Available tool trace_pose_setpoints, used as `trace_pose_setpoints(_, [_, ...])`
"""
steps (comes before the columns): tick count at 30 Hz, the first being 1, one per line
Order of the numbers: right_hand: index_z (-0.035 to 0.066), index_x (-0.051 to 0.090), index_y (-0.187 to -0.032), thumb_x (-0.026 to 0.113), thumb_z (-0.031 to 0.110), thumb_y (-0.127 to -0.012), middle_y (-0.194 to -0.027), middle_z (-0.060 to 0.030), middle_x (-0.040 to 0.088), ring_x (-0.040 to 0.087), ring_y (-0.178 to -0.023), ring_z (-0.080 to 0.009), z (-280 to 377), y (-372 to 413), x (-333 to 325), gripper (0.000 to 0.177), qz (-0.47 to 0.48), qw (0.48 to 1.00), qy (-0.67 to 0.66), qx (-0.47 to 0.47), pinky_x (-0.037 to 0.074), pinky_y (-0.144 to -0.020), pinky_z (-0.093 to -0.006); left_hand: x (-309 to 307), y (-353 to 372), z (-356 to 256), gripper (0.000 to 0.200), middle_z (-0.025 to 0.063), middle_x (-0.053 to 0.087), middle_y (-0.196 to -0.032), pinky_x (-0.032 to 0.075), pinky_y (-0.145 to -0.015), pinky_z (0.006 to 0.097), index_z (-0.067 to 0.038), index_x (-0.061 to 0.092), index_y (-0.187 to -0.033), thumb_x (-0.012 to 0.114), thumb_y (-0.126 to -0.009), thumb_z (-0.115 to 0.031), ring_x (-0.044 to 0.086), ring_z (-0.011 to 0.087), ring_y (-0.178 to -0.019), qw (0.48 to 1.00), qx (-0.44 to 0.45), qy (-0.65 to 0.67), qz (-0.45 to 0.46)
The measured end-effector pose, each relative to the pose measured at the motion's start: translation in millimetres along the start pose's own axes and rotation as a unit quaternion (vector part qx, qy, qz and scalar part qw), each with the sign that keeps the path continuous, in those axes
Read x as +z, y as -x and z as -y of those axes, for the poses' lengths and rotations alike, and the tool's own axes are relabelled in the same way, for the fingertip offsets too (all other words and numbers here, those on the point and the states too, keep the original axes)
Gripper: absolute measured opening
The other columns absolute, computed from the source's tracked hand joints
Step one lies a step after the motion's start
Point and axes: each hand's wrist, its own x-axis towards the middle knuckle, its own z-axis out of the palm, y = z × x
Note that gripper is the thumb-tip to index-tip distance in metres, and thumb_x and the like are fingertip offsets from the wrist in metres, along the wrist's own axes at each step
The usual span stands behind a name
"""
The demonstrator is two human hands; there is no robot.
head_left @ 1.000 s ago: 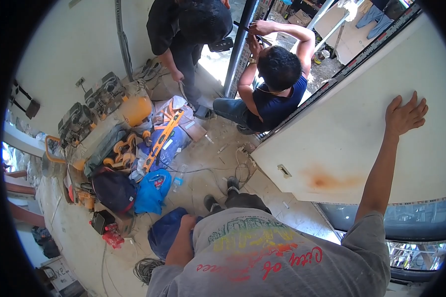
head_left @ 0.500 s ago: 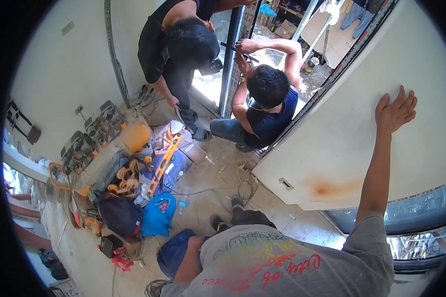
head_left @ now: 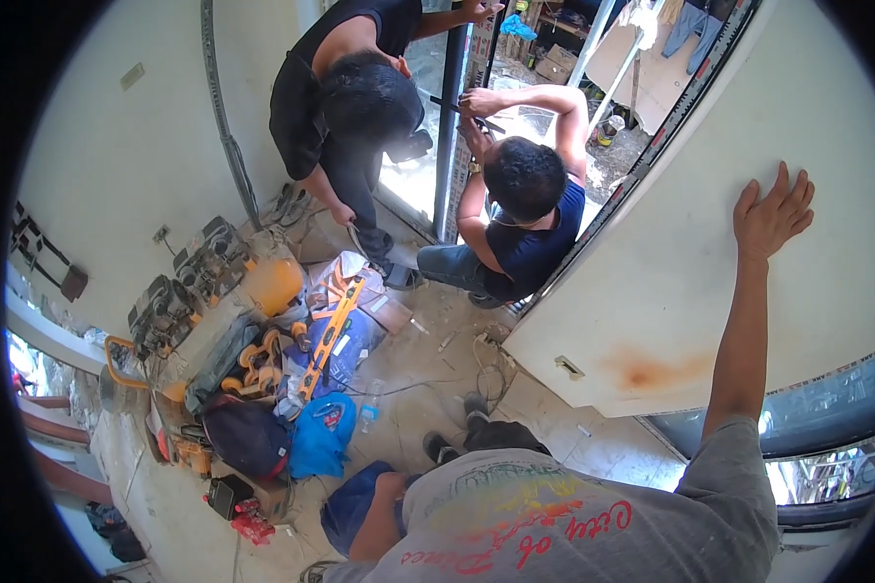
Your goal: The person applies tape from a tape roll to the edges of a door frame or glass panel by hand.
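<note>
My right hand [head_left: 774,212] lies flat on the white wall surface [head_left: 651,282] at the right, with its fingers spread and the arm stretched out. Nothing is in it. Of my left hand nothing shows; a bare stretch of arm [head_left: 377,525] is visible beside my grey printed shirt [head_left: 525,515], next to dark blue cloth [head_left: 352,505]. In front of me, a co-worker in a navy top [head_left: 535,233] crouches with both hands at a dark upright frame [head_left: 449,146]. Another co-worker in black [head_left: 301,107] bends over on the frame's other side, one hand raised near its top.
On the floor to the left sit a yellow-tanked compressor [head_left: 272,285], an orange spirit level [head_left: 332,335], a blue bag [head_left: 323,432], a dark bag [head_left: 243,432] and a plastic bottle [head_left: 368,416]. Cables [head_left: 491,369] trail across the tiles. A brown stain [head_left: 647,371] marks the white surface.
The view has shifted slightly. My right hand stays flat on the white surface. The black-clad co-worker's raised hand now shows at the top; the crouching co-worker keeps both hands at the frame.
</note>
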Motion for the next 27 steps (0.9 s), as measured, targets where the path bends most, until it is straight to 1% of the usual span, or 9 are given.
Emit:
trace_pose_setpoints(6, [0.013, 0.042, -0.126, 0.052, 0.031, -0.084, -0.134, -0.013, 0.033, 0.028, -0.126, -0.0308, -0.4, -0.7, 1.2, 0.048, -0.007, 1.0, 0.001, -0.008, 0.022, -0.095, -0.0521, 8.5, -0.4, 0.1, 0.022, 0.0095, 0.066, -0.084, 0.049, -0.07, 0.0383, -0.01, 0.066, -0.082, 0.055, -0.075, -0.028, 0.063, 0.0276, -0.084, 0.998, -0.008, 0.038, -0.043])
trace_pose_setpoints(9, [0.012, 0.042, -0.126, 0.052, 0.031, -0.084, -0.134, -0.0132, 0.033, 0.029, -0.126, -0.031, -0.9, -0.2, 2.1, 0.048, -0.005, 1.0, 0.01, -0.008, 0.022, -0.094, -0.0521, 9.4, 0.2, -3.6, 0.025, 0.0118, 0.066, -0.088, 0.049, -0.075, 0.0406, -0.01, 0.066, -0.089, 0.059, -0.07, -0.025, 0.063, 0.0288, -0.087, 0.957, -0.125, 0.261, -0.029])
trace_pose_setpoints(11, [0.012, 0.042, -0.126, 0.052, 0.031, -0.084, -0.134, -0.0133, 0.033, 0.029, -0.125, -0.0311, -1.1, -0.3, 1.8, 0.048, -0.009, 1.0, 0.007, -0.013, 0.022, -0.094, -0.0519, 19.2, -5.7, 2.0, 0.025, 0.0119, 0.066, -0.087, 0.05, -0.074, 0.041, -0.009, 0.066, -0.088, 0.058, -0.072, -0.027, 0.063, 0.0284, -0.087, 0.997, -0.012, 0.06, -0.049])
trace_pose_setpoints(12, [0.012, 0.042, -0.126, 0.052, 0.031, -0.083, -0.133, -0.0135, 0.033, 0.029, -0.125, -0.0311, -1.0, -0.6, 2.1, 0.048, -0.015, 1.0, 0.004, -0.016, 0.022, -0.094, -0.0516, 17.0, -4.2, 0.5, 0.025, 0.0119, 0.066, -0.087, 0.05, -0.074, 0.041, -0.009, 0.066, -0.088, 0.058, -0.072, -0.027, 0.063, 0.0284, -0.087, 0.997, -0.011, 0.061, -0.048])
trace_pose_setpoints(15, [0.012, 0.043, -0.126, 0.053, 0.032, -0.083, -0.133, -0.0136, 0.034, 0.03, -0.125, -0.0311, -1.2, -0.3, 2.6, 0.048, -0.018, 1.0, 0.004, -0.016, 0.023, -0.094, -0.0514, 12.3, -2.4, -1.6, 0.023, 0.0113, 0.066, -0.085, 0.05, -0.073, 0.0413, -0.009, 0.066, -0.084, 0.058, -0.071, -0.027, 0.063, 0.0283, -0.086, 0.97, -0.105, 0.218, -0.032])
trace_pose_setpoints(17, [0.012, 0.043, -0.126, 0.053, 0.032, -0.083, -0.133, -0.0135, 0.035, 0.03, -0.125, -0.0312, -1.8, -0.1, 3.2, 0.048, -0.02, 1.0, 0.007, -0.019, 0.023, -0.094, -0.0512, 9.9, -5.3, 1.5, 0.019, 0.0102, 0.065, -0.08, 0.049, -0.068, 0.038, -0.013, 0.067, -0.078, 0.054, -0.074, -0.025, 0.063, 0.0267, -0.081, 0.999, 0.003, 0.014, -0.046])
trace_pose_setpoints(24, [0.013, 0.043, -0.126, 0.053, 0.032, -0.083, -0.134, -0.0127, 0.033, 0.029, -0.126, -0.0317, -2.2, 1.0, 4.5, 0.048, -0.01, 1.0, 0.005, -0.011, 0.022, -0.095, -0.0522, 23.3, -13.7, 4.8, 0.021, 0.0119, 0.066, -0.083, 0.049, -0.074, 0.0415, -0.009, 0.065, -0.08, 0.057, -0.07, -0.026, 0.063, 0.0305, -0.083, 0.997, 0.004, 0.064, -0.044])
trace_pose_setpoints(25, [0.013, 0.043, -0.126, 0.053, 0.032, -0.083, -0.134, -0.0127, 0.033, 0.029, -0.126, -0.0317, -1.9, 0.9, 4.9, 0.048, -0.009, 1.0, 0.005, -0.012, 0.022, -0.095, -0.0522, 29.2, -14.4, 4.5, 0.022, 0.0125, 0.066, -0.084, 0.049, -0.075, 0.0414, -0.009, 0.066, -0.082, 0.057, -0.071, -0.026, 0.063, 0.0309, -0.084, 0.978, -0.062, 0.195, -0.048])
trace_pose_setpoints(27, [0.014, 0.043, -0.126, 0.054, 0.032, -0.082, -0.135, -0.0125, 0.033, 0.028, -0.126, -0.0317, -2.2, 1.3, 6.0, 0.049, -0.014, 1.0, 0.004, -0.011, 0.022, -0.096, -0.0529, 37.2, -20.3, 7.7, 0.023, 0.0131, 0.066, -0.086, 0.049, -0.076, 0.0413, -0.009, 0.066, -0.084, 0.057, -0.071, -0.026, 0.063, 0.0312, -0.085, 0.937, -0.127, 0.32, -0.05])
